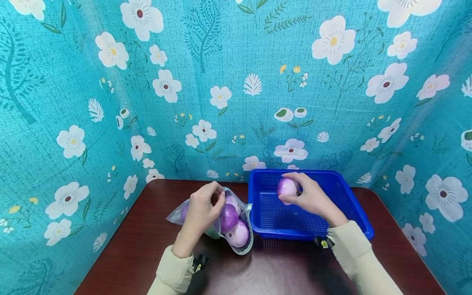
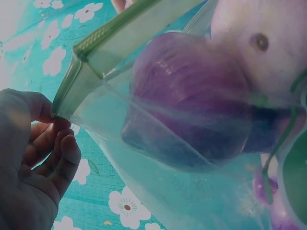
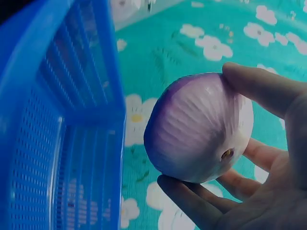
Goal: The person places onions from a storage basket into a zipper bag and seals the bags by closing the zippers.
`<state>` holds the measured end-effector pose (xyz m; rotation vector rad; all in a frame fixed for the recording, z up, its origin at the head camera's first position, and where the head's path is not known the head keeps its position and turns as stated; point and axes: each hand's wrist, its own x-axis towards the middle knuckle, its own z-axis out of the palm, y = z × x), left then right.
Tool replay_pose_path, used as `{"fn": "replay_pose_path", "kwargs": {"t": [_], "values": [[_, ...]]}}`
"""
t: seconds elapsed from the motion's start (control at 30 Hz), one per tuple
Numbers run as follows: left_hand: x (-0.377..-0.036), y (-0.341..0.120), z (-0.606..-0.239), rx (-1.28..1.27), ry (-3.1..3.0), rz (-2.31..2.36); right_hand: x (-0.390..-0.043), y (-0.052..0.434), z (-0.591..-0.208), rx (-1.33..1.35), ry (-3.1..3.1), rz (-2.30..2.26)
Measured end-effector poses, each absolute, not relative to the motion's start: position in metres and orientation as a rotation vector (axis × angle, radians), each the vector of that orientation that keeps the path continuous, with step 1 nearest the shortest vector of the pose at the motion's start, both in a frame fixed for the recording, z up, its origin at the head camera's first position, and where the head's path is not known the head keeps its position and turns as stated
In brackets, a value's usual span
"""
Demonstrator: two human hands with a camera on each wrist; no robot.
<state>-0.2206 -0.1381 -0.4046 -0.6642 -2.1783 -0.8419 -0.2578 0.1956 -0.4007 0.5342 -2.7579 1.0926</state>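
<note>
One purple onion pinched between thumb and fingertips of right hand, held over blue basket on dark wooden table. Left hand gripping rim of clear zip bag, more onions inside. Risks: smooth skin slipping from light fingertip hold, bouncing out past basket wall; slack bag tipping, spilling onions across table.

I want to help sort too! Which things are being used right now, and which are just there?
In use:
- pale purple onion held by the right hand over the blue plastic mesh basket
- clear zip-top plastic bag of purple onions, gripped by the left hand

Just there:
- dark brown wooden table
- turquoise flowered cloth backdrop
</note>
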Motion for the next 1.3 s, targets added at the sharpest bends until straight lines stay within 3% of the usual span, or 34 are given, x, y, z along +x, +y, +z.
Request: {"fn": "replay_pose_path", "kwargs": {"t": [0.63, 1.3], "values": [[-0.22, -0.139, -0.409, -0.653, -2.177, -0.857, -0.213, 0.157, -0.399, 0.767, -2.655, 1.302], [-0.221, -0.139, -0.408, -0.654, -2.167, -0.859, -0.213, 0.151, -0.396, 0.721, -2.647, 1.326]]}}
